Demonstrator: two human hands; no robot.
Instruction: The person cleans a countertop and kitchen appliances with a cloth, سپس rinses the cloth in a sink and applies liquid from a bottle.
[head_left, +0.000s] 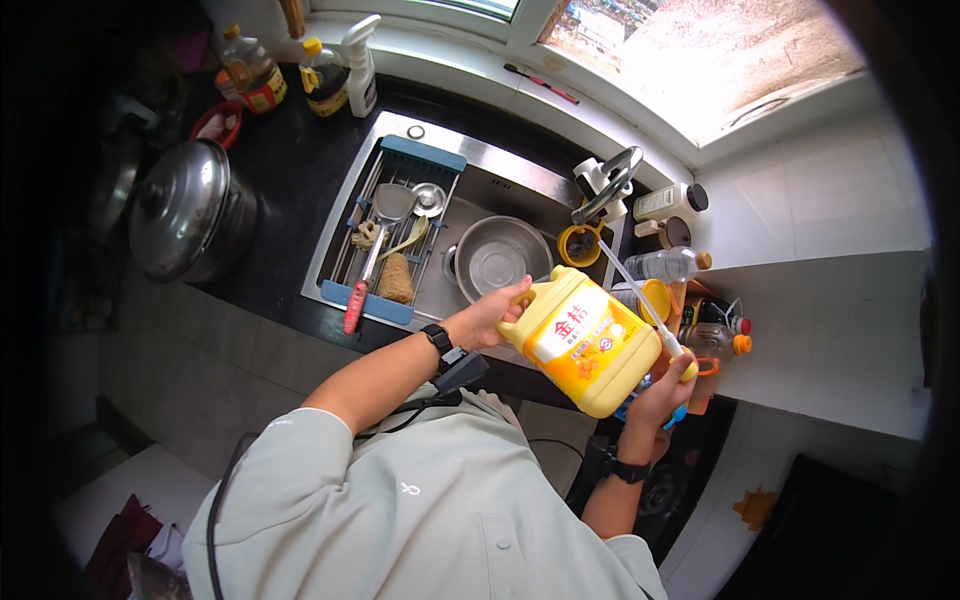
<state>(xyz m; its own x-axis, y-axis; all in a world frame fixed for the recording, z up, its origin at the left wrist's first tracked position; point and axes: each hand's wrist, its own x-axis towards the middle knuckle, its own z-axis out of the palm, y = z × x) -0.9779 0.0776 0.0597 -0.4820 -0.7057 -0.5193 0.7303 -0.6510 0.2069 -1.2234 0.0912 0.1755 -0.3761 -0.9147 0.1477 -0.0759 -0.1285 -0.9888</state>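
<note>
My left hand (501, 309) grips the handle of a yellow plastic detergent jug (583, 341), which is tilted over the sink's front edge with its neck end toward the basin. In my right hand (661, 390) is a yellow pump cap (684, 365); its long pale dip tube (634, 285) is outside the jug and points up toward the faucet. The jug's mouth cannot be made out. Beyond the jug a round metal basin (504, 259) sits in the stainless sink (480, 180). A small yellow cup (579, 247) is near the tube's tip.
A drying rack (367, 294) across the sink's left holds a spatula (373, 240), a loofah piece (395, 279) and a strainer (429, 199). The faucet (609, 184) is behind right. Several bottles stand right of the sink; a lidded pot (184, 214) stands left.
</note>
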